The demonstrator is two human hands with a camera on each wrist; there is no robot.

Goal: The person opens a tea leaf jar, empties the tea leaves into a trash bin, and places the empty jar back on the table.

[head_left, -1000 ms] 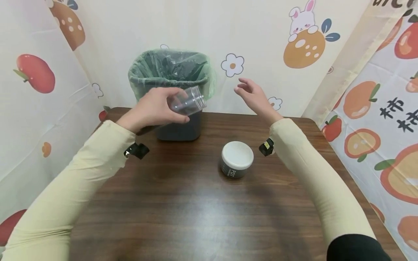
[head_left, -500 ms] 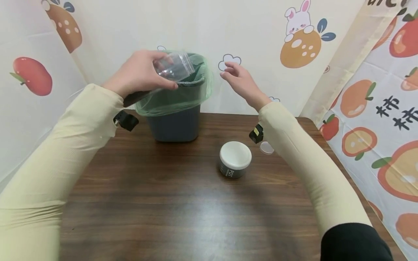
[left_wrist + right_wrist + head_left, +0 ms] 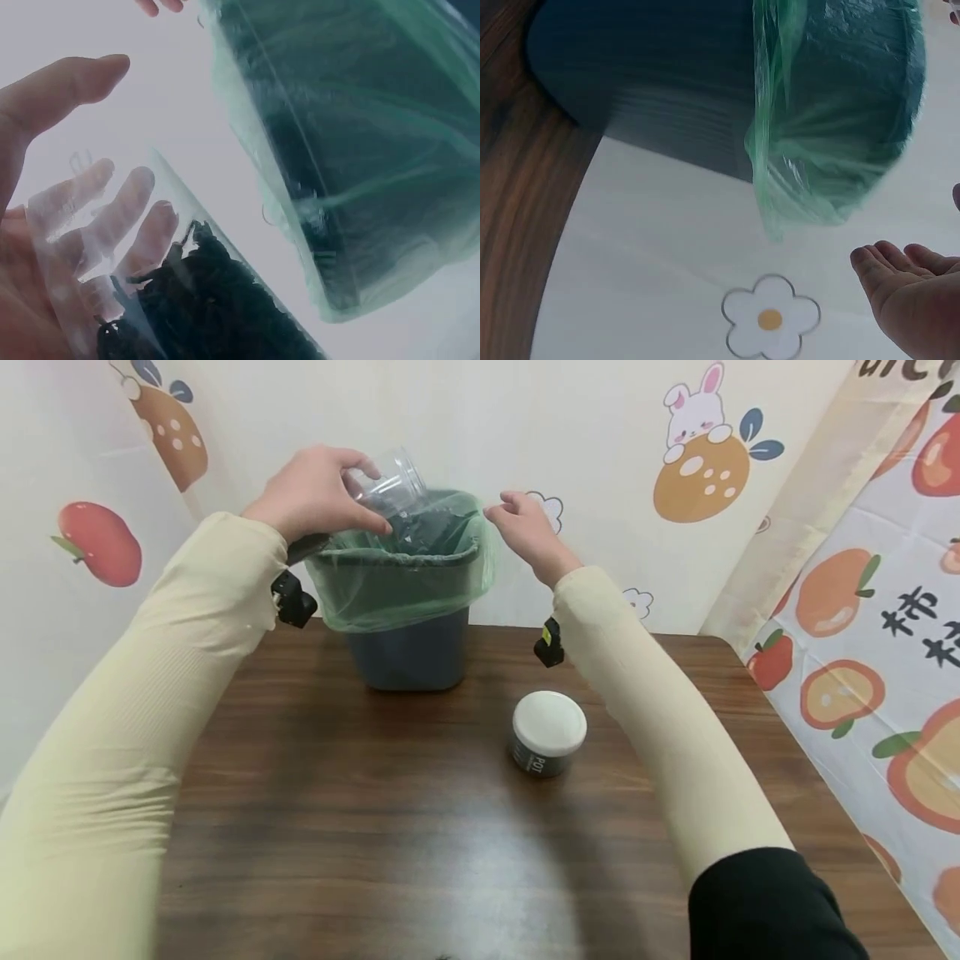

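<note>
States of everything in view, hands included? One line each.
Left hand: holding the jar
Clear jar: tilted, uncapped, near the bin's opening
Dark contents: inside the jar, seen through its wall
Right hand: holding nothing, fingers apart from the liner
Bin: upright on the table
Green liner: open, folded over the bin's rim
POT tub: upright, white lid on
Table: bearing bin and tub

Counted in view: hands, two, being one left hand and one right hand; clear jars, one; bins, one; green liners, one; lidded pots, one; wooden tables, one; light sleeves, two; black wrist devices, two; printed rabbits, one.
</note>
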